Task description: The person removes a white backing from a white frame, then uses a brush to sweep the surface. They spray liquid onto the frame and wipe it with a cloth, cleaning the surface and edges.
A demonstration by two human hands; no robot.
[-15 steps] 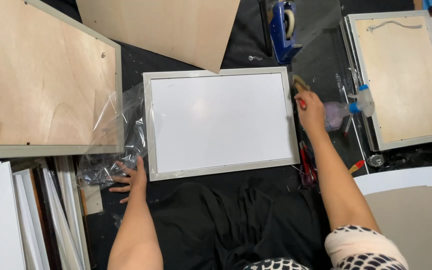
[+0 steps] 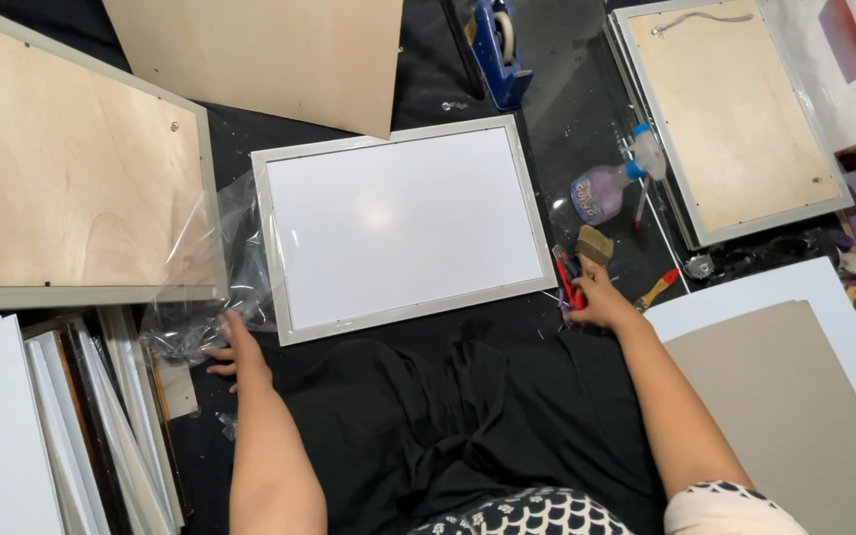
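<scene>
Our right hand (image 2: 601,297) has dropped from the brush (image 2: 594,245) onto the red-handled tool (image 2: 569,284), gripping it; left hand (image 2: 235,347) rests flat, fingers spread, by the frame (image 2: 403,223).

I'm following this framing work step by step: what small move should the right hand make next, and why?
Probably lift the red-handled tool toward the white frame: the right hand rests on it beside the frame's lower right corner, while the left hand lies on the clear plastic wrap.

**Hands flank a white-faced frame**

The left hand (image 2: 235,349) rests on crumpled clear plastic (image 2: 200,317) beside the grey picture frame (image 2: 403,223). The right hand (image 2: 601,302) touches a red-handled tool (image 2: 569,282) (its kind is unclear), near a small brush (image 2: 594,246) and spray bottle (image 2: 608,183).
</scene>
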